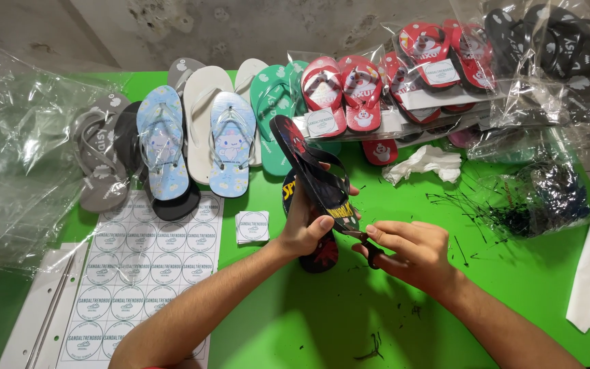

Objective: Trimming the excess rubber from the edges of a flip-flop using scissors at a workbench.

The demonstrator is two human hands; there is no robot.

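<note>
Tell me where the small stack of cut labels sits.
In the head view, the label stack lies on the green table, between the sticker sheet and the left hand.

Two hands: left point(306, 229), right point(411, 251). One black flip-flop point(312, 171) is in the left hand, one more point(322, 254) beneath it. One label sheet point(141, 266) lies left of them, one label stack point(253, 227) beside the left hand, one white rag point(426, 162) beyond the right.

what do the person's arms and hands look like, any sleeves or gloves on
Both forearms are bare up to the bottom edge of the picture, with no sleeves showing. The left hand and the right hand wear no gloves. No watch, bracelet or ring can be seen on either wrist or on the fingers that show.
</note>
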